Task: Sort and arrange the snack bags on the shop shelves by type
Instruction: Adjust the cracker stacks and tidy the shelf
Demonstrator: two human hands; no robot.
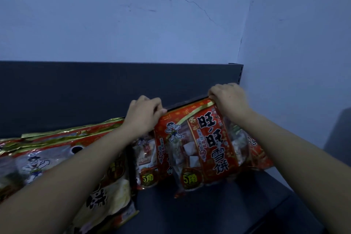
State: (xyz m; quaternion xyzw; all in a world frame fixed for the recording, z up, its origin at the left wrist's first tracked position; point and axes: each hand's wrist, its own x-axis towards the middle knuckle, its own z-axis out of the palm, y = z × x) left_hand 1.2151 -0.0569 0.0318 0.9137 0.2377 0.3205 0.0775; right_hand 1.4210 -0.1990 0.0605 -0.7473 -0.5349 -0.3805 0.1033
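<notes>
A big red snack bag [207, 142] with black characters and a cartoon boy stands tilted on the dark shelf [209, 209], near its right end. My left hand [144, 118] grips its top left corner. My right hand [229, 99] pinches the top right corner by the gold seal. A second red bag [146, 159] of the same print stands just behind and left of it, partly hidden. Several similar red and gold bags [57, 150] lie leaning at the left, under my left forearm.
The shelf's dark back panel [95, 91] rises behind the bags and ends at a slotted upright [240, 72] on the right. A pale cracked wall [171, 15] stands above and to the right. Bare shelf surface shows in front of the held bag.
</notes>
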